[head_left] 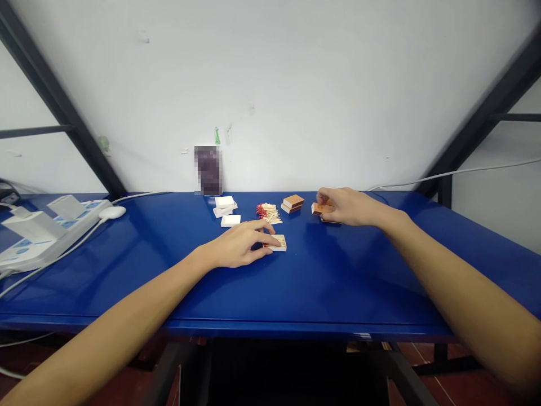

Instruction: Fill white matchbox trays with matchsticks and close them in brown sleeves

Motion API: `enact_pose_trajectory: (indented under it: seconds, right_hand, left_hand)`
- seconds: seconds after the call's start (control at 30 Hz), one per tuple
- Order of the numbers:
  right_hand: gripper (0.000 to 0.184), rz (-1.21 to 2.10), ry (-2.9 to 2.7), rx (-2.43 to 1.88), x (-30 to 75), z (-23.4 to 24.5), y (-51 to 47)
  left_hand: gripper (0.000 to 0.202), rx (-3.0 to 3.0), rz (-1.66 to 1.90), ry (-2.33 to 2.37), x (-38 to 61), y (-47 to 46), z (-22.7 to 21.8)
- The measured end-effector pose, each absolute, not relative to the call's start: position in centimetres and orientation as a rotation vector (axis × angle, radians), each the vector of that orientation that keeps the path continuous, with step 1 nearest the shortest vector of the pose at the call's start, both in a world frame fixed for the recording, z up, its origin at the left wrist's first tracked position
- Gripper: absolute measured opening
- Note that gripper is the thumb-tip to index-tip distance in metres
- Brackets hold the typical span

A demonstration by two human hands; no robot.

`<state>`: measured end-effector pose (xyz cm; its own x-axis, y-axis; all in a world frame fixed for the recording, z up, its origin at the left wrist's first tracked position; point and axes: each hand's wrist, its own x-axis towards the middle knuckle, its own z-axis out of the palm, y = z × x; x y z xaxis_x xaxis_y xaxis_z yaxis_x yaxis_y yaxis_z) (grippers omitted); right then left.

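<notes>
My left hand (243, 243) rests on the blue table with its thumb and fingers about a small white matchbox tray (282, 246) that holds matches. Farther right, my right hand (344, 206) pinches a brown matchbox cover (318, 209), which sits over another dark-edged box (332, 221) partly hidden by the hand. A heap of red-tipped matches (269, 213) lies between the hands, beyond the tray. To the right of the heap are two stacked brown matchboxes (293, 202). Several white trays (230, 220) lie to its left, some stacked.
A blurred dark upright object (209, 170) leans against the white wall (296, 84) at the back. On the left are a white power strip (84, 220) with plugs and a white cable (63, 256). Another cable (406, 183) runs along the back right. Dark metal posts (80, 135) flank the blue table (296, 293).
</notes>
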<state>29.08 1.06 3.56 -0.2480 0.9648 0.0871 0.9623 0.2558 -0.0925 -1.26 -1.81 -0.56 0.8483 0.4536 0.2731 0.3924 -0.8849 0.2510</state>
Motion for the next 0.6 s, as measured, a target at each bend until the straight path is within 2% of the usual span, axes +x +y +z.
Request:
enact_pose_trajectory:
  seconds: [0.27, 0.33, 0.47, 0.6]
  right_hand:
    - [0.035, 0.471, -2.656, -1.393, 26.9, 2.7, 0.0]
    - [0.038, 0.527, -2.697, -1.340, 26.2, 2.4, -0.3]
    - [0.056, 0.566, -2.688, -1.310, 25.1, 2.2, -0.8]
    - [0.052, 0.593, -2.714, -1.247, 24.8, 2.3, -1.0]
  left_hand:
    - [0.028, 2.848, 0.502, 0.651, -1.2, -1.8, -0.6]
    - [0.031, 2.821, 0.527, 0.647, -1.1, -1.8, -0.6]
    - [0.039, 2.779, 0.522, 0.698, -1.1, -1.6, -0.8]
    - [0.037, 2.788, 0.500, 0.723, -1.1, -1.4, -0.9]
